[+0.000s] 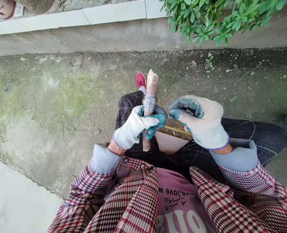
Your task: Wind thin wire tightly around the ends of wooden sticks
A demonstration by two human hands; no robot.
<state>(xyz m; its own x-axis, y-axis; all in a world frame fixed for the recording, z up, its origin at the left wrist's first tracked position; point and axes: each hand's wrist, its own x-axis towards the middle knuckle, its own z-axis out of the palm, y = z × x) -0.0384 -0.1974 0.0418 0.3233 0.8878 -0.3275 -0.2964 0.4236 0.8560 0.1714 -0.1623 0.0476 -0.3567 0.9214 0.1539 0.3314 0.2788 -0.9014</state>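
Note:
My left hand (148,121), in a white glove with a green-grey coated palm, is closed around a short wooden stick (152,84). The stick points away from me, its upper end rough and broken. Thin metal wire (149,102) is wound in many turns around it, just above my left fingers. To the right, my right hand (198,119), gloved the same way, has thumb and forefinger pinched together close to my left fingertips. A fine strand, seemingly the wire's end, barely shows at the pinch.
Below my hands, between my legs, are a pale board (169,142) and a yellow bar (176,130). A red shoe (140,80) rests on the mossy ground (80,94). A low, white-tiled wall (114,13) runs across the back, with a leafy green plant (221,19) overhanging it.

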